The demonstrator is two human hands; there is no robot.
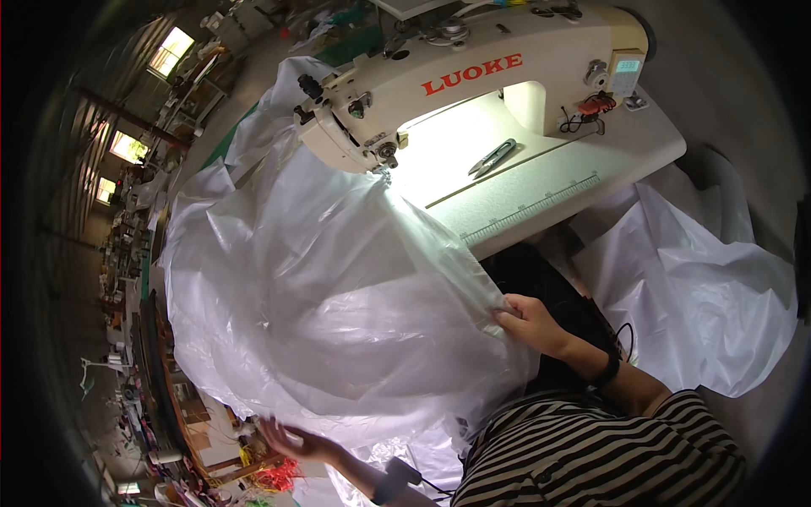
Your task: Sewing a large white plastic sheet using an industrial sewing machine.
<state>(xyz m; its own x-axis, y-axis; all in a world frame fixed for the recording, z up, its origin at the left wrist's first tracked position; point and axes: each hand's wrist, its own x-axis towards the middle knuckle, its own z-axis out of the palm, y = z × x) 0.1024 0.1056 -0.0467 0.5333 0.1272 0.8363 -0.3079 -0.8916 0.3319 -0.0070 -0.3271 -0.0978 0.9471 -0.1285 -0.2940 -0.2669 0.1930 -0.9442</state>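
Note:
A large white translucent plastic sheet (338, 287) spreads from the sewing machine (473, 76) down toward my lap, billowing in wide folds. Its right edge runs up to the lit area under the machine's needle head (384, 156). My right hand (534, 325) is closed on that edge, thumb and fingers pinching the sheet between machine and body. At the sheet's lower left border, my left hand (291, 439) has its fingers apart and holds nothing. Whether its fingertips touch the plastic is hard to see.
Thread snips (494, 158) lie on the pale machine bed (541, 190), which carries a printed ruler scale. More white sheeting (693, 279) is heaped at the right. Red stringy scraps (279, 475) and cluttered worktables stand at the left.

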